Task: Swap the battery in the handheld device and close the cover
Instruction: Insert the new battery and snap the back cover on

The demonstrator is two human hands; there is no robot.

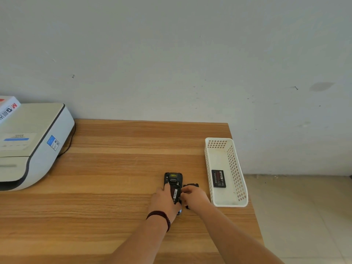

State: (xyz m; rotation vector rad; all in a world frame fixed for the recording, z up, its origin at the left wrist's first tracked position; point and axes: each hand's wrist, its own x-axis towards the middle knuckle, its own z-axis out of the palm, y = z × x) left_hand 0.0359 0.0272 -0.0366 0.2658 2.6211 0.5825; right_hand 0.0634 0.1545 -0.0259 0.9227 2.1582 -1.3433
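A: Head view. We see the handheld device (pixel 173 182) lying back-up on the wooden table (pixel 114 168), a battery (pixel 175 194) in its open compartment.

B: Hands?

A: Left hand (pixel 164 201) clamped on the device's left side. Right hand (pixel 193 196) pinches at the battery's right edge; we can't tell if it truly grips. The black cover (pixel 191 185) lies just beside the device.

B: Containers?

A: White basket (pixel 236 168), right of the device, holds one black battery pack (pixel 218 178) lying flat. Printer (pixel 28 145) far left.

free: bare table (pixel 114 168) centre | blocked: printer (pixel 28 145) left, basket (pixel 238 168) right
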